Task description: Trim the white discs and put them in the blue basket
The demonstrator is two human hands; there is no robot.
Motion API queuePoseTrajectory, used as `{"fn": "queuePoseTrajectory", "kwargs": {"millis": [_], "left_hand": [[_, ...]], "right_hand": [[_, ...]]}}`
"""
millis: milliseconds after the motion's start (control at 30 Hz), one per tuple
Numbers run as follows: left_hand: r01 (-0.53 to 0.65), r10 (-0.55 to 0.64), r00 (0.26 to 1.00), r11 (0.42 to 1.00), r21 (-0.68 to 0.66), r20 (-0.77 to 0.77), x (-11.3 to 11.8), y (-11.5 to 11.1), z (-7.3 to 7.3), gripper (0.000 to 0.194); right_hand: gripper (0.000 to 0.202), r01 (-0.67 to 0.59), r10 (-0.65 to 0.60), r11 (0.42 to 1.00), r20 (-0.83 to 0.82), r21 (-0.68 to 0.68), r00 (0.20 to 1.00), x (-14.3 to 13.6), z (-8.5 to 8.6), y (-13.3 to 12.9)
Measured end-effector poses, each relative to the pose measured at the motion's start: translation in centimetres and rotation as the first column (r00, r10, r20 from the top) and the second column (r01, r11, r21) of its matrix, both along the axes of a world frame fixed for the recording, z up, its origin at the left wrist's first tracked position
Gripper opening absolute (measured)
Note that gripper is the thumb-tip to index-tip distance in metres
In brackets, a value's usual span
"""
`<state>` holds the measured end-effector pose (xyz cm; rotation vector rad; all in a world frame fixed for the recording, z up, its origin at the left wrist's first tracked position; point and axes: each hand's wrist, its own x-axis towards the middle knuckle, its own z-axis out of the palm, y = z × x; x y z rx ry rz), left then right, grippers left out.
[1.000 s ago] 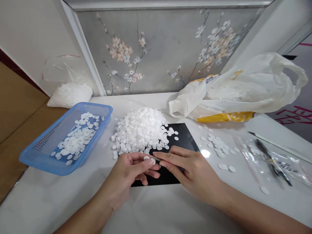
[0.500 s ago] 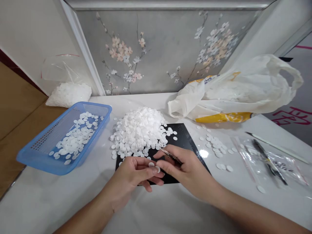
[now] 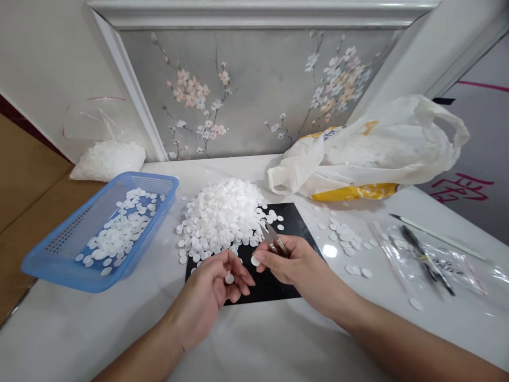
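Note:
My left hand [image 3: 222, 284] is half curled over the front of the black mat [image 3: 274, 284], with one white disc [image 3: 229, 278] resting against its fingers. Just right of it, my right hand [image 3: 292, 260] holds small metal snips [image 3: 274, 241], their two pointed blades spread apart and aimed away from me. Between that hand's thumb and finger is another white disc [image 3: 255, 260]. A large heap of white discs [image 3: 222, 212] lies behind my hands, partly on the mat's left side.
At left stands a blue basket [image 3: 51, 270] with discs inside, before a clear bag of white pieces [image 3: 109, 159]. A white plastic bag [image 3: 369, 154] lies back right. Loose discs [image 3: 345, 237], a clear packet [image 3: 433, 260] and a black pen [image 3: 427, 260] are at right.
My hands have moved apart, the left one shifting left. The snips have swung up with their blades spread, and one disc is now in my right fingers. The camera view has shifted slightly.

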<state>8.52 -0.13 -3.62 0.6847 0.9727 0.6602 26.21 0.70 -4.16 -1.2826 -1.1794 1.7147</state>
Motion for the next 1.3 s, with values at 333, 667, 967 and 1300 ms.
{"fn": "queuePoseTrajectory", "kwargs": {"millis": [333, 667, 967, 1300], "left_hand": [[-0.017, 0.022, 0.992, 0.999, 0.037, -0.123, 0.3, -0.3, -0.5, 0.023], [-0.061, 0.061, 0.996, 0.998, -0.002, -0.06, -0.4, 0.2, 0.1, 0.025], [-0.012, 0.015, 0.998, 0.998, 0.054, -0.058, -0.2, 0.1, 0.2, 0.026], [-0.028, 0.03, 0.998, 0.999, 0.033, -0.06, -0.3, 0.0, 0.0, 0.027]], "right_hand": [[0.035, 0.016, -0.015, 0.998, -0.009, 0.063, 1.0, -0.6, -0.7, -0.3], [0.037, -0.254, -0.093, 0.761, 0.489, 0.596, 0.867, 1.0, -0.4, -0.3], [0.031, -0.39, -0.219, 0.557, 0.582, 0.733, 0.783, 0.5, -0.7, -1.2], [0.03, -0.397, -0.27, 0.493, 0.57, 0.774, 0.776, 0.1, -0.7, -1.4]]}}
